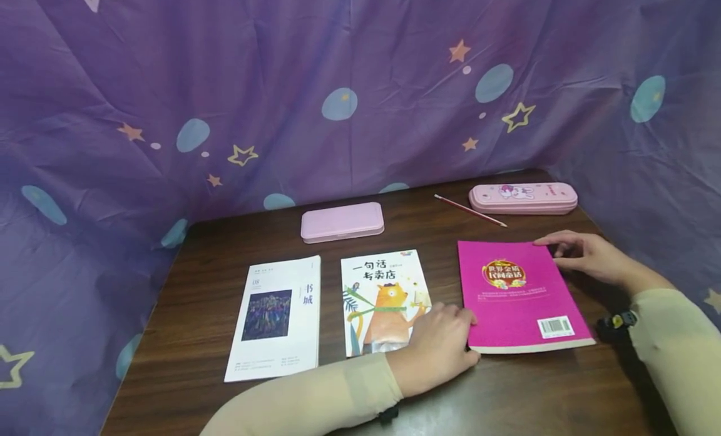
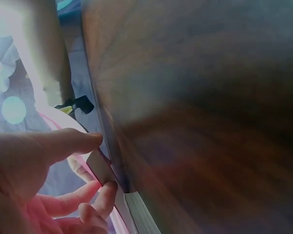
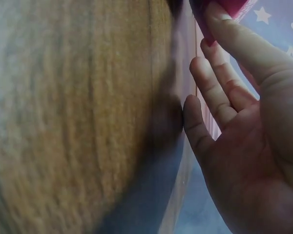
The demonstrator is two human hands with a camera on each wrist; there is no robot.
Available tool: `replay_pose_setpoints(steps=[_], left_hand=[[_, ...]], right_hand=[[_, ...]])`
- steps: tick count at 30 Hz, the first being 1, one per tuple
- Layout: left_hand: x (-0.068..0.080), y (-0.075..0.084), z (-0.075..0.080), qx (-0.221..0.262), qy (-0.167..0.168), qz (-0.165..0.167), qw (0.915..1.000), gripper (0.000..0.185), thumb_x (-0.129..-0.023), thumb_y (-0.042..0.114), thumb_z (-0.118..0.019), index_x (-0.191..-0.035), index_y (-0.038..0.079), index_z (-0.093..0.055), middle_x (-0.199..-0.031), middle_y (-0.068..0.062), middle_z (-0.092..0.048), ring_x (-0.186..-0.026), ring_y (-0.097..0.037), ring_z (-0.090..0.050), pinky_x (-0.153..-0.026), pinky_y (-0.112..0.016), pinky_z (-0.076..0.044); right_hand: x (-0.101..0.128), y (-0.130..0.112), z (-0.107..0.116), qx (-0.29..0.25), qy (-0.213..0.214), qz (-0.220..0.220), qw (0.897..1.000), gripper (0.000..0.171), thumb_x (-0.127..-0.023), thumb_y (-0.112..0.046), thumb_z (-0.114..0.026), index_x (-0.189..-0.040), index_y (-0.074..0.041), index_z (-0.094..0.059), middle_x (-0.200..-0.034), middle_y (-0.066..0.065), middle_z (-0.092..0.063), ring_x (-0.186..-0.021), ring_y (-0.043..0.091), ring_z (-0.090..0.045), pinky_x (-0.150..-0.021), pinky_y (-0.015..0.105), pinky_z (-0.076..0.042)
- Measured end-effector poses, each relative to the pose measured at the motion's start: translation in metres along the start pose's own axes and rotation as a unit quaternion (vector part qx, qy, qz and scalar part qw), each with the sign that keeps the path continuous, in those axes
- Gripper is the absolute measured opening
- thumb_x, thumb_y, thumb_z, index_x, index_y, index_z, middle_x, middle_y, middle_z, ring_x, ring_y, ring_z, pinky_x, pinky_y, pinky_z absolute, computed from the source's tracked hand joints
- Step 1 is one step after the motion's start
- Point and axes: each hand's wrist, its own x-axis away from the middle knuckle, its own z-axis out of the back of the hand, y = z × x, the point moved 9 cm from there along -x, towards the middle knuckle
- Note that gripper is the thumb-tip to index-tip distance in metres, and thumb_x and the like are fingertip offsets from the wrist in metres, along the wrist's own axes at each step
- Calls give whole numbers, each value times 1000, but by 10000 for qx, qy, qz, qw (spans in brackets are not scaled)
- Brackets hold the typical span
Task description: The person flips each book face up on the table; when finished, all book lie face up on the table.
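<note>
A magenta book with a barcode on its cover is at the right of the table, between both hands. My left hand pinches its left edge near the lower corner; in the left wrist view the thumb and fingertips are on either side of it. At the far right corner, my right hand holds the book between thumb and index finger, the other fingers spread in the right wrist view. Next to my left hand lies a white book with an orange animal cover, its lower right part hidden by the hand.
A white book with a dark picture lies at the left. Behind the books are a plain pink case, a red pencil and a pink pencil case with a rabbit print. Purple cloth hangs behind the table.
</note>
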Motion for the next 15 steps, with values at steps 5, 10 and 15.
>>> replay_pose_setpoints(steps=[5, 10, 15], left_hand=[[4, 1, 7, -37, 185, -145, 9997, 36, -79, 47, -81, -111, 30, -75, -96, 13, -72, -82, -5, -58, -61, -20, -43], [7, 3, 16, -139, 423, -331, 9985, 27, -82, 40, -78, -105, 27, -75, -89, 13, -71, -77, -6, -54, -58, -18, -39], [11, -1, 27, -108, 831, -384, 9957, 25, -82, 35, -77, -104, 25, -76, -89, 14, -72, -75, -5, -54, -58, -15, -39]], right_hand=[[-1, -4, 3, -191, 112, -56, 9997, 41, -87, -3, -80, -127, -7, -71, -122, -13, -69, -106, -12, -59, -86, 8, -42], [-4, -14, 11, -468, 193, -215, 9985, 42, -89, -2, -78, -130, -6, -69, -122, -16, -70, -110, -14, -60, -89, 6, -43], [-3, -24, 23, -659, 231, -233, 9973, 40, -92, -2, -74, -131, -3, -66, -118, -18, -71, -104, -7, -65, -84, 10, -49]])
